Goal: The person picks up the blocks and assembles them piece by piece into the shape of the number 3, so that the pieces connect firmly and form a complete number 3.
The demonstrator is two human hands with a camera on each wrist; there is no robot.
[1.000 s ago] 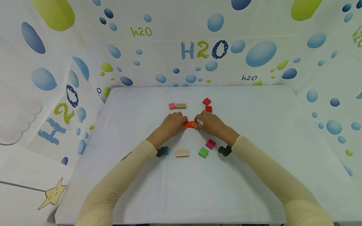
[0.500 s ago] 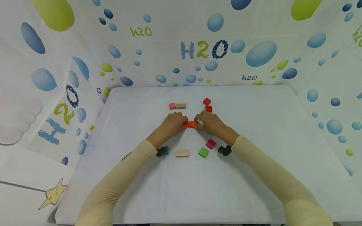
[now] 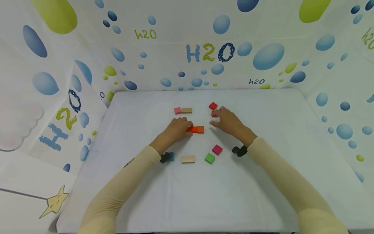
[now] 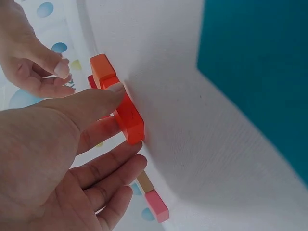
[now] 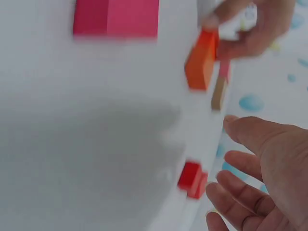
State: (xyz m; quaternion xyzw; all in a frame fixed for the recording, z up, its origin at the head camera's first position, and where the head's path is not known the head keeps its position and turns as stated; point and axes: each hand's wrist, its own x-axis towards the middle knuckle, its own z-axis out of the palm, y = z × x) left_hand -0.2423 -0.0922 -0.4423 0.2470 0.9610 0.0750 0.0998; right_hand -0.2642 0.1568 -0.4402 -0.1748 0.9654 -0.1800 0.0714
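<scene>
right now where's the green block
In the head view, the green block lies right of centre, nearest the crimson block, with a wooden block to its left.

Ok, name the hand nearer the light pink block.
Left: the left hand is just in front of the light pink block; the right hand is farther off, to its right.

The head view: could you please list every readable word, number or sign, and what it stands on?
"H2O", large: back wall
"h2O", small, green: back wall, upper left
"h2O", small, dark: back wall, lower right
"H2O", tilted: left wall
"h2O", tilted, partly cut off: right wall
"O", small: wall near the table's far left corner
Dark mark on the left sleeve: too small to read
Blocks: no readable text
</scene>
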